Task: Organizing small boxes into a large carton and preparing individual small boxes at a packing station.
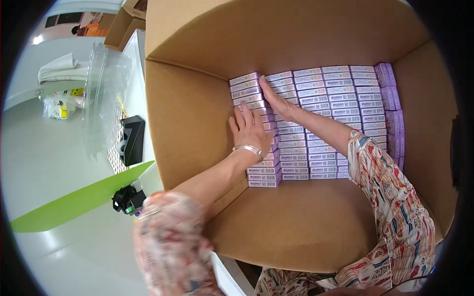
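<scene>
Both my arms reach down into a large open cardboard carton (185, 118). Rows of small purple-and-white boxes (313, 100) stand on edge inside it, packed side by side. My left hand (251, 132) lies palm down on the leftmost row (263, 177), fingers spread, a silver bangle at the wrist. Farther in, my right hand (277, 101) is held edge-on with straight fingers, against the side of that same row where it meets the second one. Neither hand grips a box. At the carton's right wall, a column of boxes (393, 123) is turned with purple faces showing.
Left of the carton, a white surface holds a black tape dispenser (132, 140) and a clear plastic cover (101, 98). A black handheld device (127, 200) sits beside a green strip (84, 199). Another open cardboard box (123, 27) stands at the back left.
</scene>
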The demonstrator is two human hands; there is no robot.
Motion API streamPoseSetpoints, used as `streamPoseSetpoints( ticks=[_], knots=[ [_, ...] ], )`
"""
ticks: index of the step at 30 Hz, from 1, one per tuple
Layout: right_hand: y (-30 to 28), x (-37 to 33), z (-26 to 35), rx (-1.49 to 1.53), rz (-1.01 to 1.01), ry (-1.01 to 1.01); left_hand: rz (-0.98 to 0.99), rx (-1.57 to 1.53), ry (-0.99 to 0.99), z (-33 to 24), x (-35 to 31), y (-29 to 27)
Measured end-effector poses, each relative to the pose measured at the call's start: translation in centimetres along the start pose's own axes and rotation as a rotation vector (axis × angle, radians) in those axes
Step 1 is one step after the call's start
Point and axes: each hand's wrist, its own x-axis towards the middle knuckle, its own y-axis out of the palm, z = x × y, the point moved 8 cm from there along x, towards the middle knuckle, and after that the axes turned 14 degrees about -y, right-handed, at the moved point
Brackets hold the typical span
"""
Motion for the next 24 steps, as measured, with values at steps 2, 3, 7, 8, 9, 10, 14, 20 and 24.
streamPoseSetpoints(
  ticks=[2,3,7,8,9,10,14,20,24],
  knots=[
    [0.2,-0.3,0.9,0.048,-0.057,-0.009,0.039,0.107,0.17,0.0,-4.2,-5.6],
    [-1.1,-0.5,0.7,0.033,-0.071,-0.007,-0.104,0.0,0.247,-0.3,-6.1,-11.3],
    [-2.1,-1.0,0.3,-0.101,-0.226,0.004,-0.552,-0.08,0.036,9.7,-12.0,-20.4],
    [-2.6,-1.0,-0.4,-0.145,-0.279,-0.002,-0.486,-0.243,-0.017,12.2,-12.8,-18.9],
    [-2.2,-1.2,-0.7,-0.181,-0.325,-0.002,-0.238,-0.505,-0.164,13.9,-13.2,-16.3],
    [-0.6,-1.1,-0.8,-0.141,-0.27,-0.017,0.018,-0.762,-0.306,14.9,-13.7,-13.3],
    [0.5,-0.6,-1.2,-0.391,-0.281,-0.082,0.081,-1.144,-0.342,15.2,-13.8,-11.2],
    [-0.1,-0.2,-2.0,-0.466,-0.314,0.009,0.028,-1.172,-0.315,14.5,-12.6,-11.8],
    [-0.3,-1.4,0.1,-0.358,-0.372,-0.082,-0.045,-1.129,-0.249,14.7,-12.0,-11.9]
  ],
)
